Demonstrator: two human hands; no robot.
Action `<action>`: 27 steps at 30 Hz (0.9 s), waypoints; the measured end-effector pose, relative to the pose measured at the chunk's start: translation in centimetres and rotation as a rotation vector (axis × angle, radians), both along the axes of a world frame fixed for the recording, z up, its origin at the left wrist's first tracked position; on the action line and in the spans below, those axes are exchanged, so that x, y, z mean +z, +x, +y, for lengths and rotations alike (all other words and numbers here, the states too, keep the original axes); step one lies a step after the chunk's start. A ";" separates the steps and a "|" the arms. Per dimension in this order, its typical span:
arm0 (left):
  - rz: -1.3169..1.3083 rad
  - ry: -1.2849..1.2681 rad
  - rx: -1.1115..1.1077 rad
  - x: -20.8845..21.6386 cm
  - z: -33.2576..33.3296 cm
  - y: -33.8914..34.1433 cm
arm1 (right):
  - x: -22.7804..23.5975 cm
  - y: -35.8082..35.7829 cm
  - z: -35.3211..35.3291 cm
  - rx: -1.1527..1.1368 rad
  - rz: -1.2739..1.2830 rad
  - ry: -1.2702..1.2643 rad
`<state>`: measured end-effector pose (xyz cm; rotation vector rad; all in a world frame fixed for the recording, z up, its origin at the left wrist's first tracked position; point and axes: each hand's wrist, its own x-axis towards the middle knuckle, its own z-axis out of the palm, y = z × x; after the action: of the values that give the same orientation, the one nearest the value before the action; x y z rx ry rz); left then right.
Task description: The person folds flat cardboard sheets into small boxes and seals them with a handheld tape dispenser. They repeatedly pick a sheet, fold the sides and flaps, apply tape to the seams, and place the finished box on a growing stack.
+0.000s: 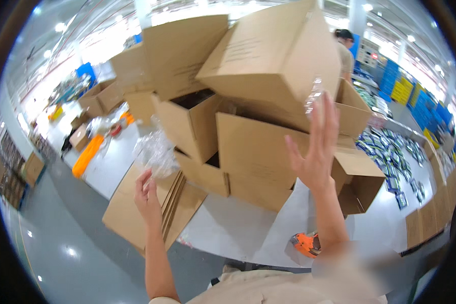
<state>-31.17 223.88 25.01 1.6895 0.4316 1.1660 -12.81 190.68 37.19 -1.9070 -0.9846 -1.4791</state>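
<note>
My right hand (316, 147) is raised with fingers stretched and the thumb apart, its fingertips up by the side of a large brown carton (268, 48). Whether they touch the carton I cannot tell. A crinkled strip of clear plastic (313, 96) shows just beside those fingertips. Lower down on the left, my left hand (148, 197) hovers over flattened cardboard sheets (131, 210), fingers loosely bent and nothing visible in them. Close beyond it lies a bunched clear plastic bag (159, 154). The large carton sits tilted on top of several other open cartons (261, 154).
An orange tape dispenser (305, 244) lies near the white table's (238, 228) front edge. Many small packets (390, 157) spread over the right side. An orange roll-like object (87, 156) lies at left. A co-worker (345, 53) stands behind the cartons, near blue and yellow crates (403, 88).
</note>
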 end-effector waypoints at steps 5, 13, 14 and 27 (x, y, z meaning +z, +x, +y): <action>0.449 -0.123 0.513 -11.1 3.4 -11.5 | -4.5 -1.9 0.6 0.073 0.099 0.151; 0.497 -0.223 -0.047 -19.2 -8.6 -11.5 | -26.2 -11.8 2.1 0.226 0.593 -0.874; 0.520 -0.195 -0.228 -19.4 -11.1 -11.2 | -28.5 -13.8 0.7 0.224 0.505 -0.910; 0.600 0.313 -1.276 -13.0 -24.2 1.4 | -31.1 -28.3 -14.3 -0.254 1.471 -0.758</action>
<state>-29.82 199.72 11.96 2.0059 -0.4973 -0.2311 -41.08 176.42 6.12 -2.8103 -0.5152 0.5470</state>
